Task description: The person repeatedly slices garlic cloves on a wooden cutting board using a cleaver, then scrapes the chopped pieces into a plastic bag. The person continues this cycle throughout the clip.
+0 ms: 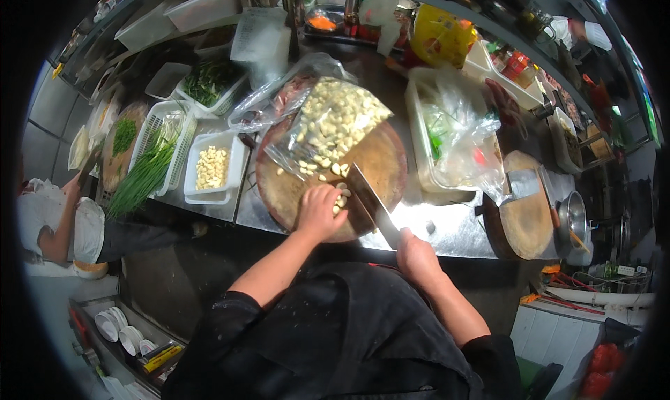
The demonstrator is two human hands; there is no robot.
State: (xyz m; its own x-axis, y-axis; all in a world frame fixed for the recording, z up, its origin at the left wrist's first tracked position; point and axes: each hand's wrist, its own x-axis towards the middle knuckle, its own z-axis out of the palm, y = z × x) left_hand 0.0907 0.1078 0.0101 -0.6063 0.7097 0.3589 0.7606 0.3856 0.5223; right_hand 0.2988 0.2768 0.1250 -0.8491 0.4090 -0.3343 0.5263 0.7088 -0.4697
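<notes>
On the round wooden chopping board [384,149] lies a clear plastic bag of peeled garlic cloves [337,115], with loose cloves spilling from its near end. My left hand [320,210] rests at the board's near side, fingers bent against several garlic cloves [341,198]; whether it grips any cannot be told. My right hand [417,256] is closed around the handle of a cleaver [374,204], whose blade stands tilted over the board just right of those cloves. To the left, a white plastic container [235,162] holds cut garlic [212,168].
Left are a basket of green onions [168,183] and a board with chopped greens [124,136]. A tub with plastic bags [419,138], another cleaver [523,184] on a wooden board [526,227] and a metal bowl [572,214] are right. A co-worker [57,217] is at far left.
</notes>
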